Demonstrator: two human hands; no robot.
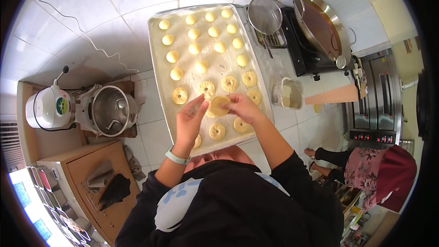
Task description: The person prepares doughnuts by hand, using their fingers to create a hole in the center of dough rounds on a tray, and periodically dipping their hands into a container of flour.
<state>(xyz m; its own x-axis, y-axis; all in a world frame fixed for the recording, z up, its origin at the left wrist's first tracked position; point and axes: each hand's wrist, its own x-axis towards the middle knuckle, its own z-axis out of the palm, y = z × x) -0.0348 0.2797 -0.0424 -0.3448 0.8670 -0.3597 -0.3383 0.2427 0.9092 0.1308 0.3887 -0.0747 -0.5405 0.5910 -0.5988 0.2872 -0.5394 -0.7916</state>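
My right hand (242, 108) pinches a flattened round of pale yellow dough (220, 104) by its right edge, above the near half of a floured metal tray (158, 66). Just left of that round is my left hand (188, 121), a watch on its wrist, thumb and fingers a little apart with nothing seen between them. Dough rings with a small centre hole, such as one ring (217, 131), lie in the tray's near rows. Smooth dough balls, among them one ball (201, 67), fill the far rows. Part of the tray beneath my hands is hidden.
Right of the tray are a mesh strainer (265, 16), a small clear tub (291, 93) and a wide pan of brown oil (322, 27) on a black stove. A stand mixer (52, 107) with steel bowl (112, 112) is at left. Another person (366, 174) stands at right by an oven.
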